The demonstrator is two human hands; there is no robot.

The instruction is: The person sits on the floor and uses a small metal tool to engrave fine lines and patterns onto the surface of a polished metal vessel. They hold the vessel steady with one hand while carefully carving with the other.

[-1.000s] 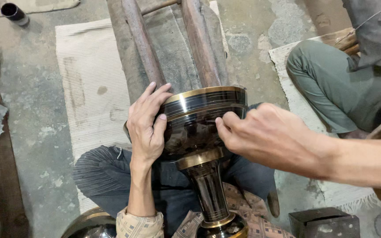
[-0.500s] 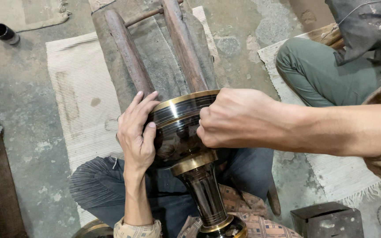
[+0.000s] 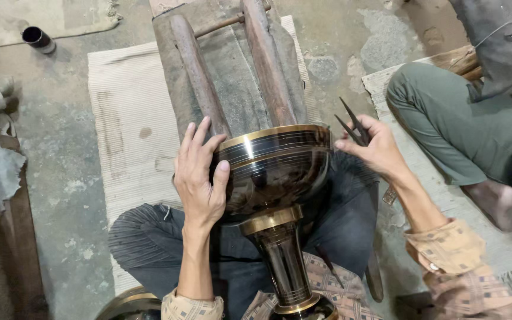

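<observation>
Vase (image 3: 274, 178): glossy dark metal, mirror-smooth, polished brass-coloured bands at rim and neck. Tool (image 3: 351, 125) in right hand (image 3: 377, 151): dull dark metal. Wooden frame (image 3: 232, 77): rough, worn, dusty. Mat (image 3: 128, 136): coarse ribbed cloth, stained. Floor (image 3: 60, 148): matt rough concrete.

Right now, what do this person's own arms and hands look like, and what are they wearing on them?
Both hands are bare: no gloves, and no rings or watch that I can make out. The left hand leads to a bare forearm, with a sleeve pushed up towards the elbow. The right hand has the same: a rolled cuff of loose tan fabric, patterned with small dark squares.
</observation>
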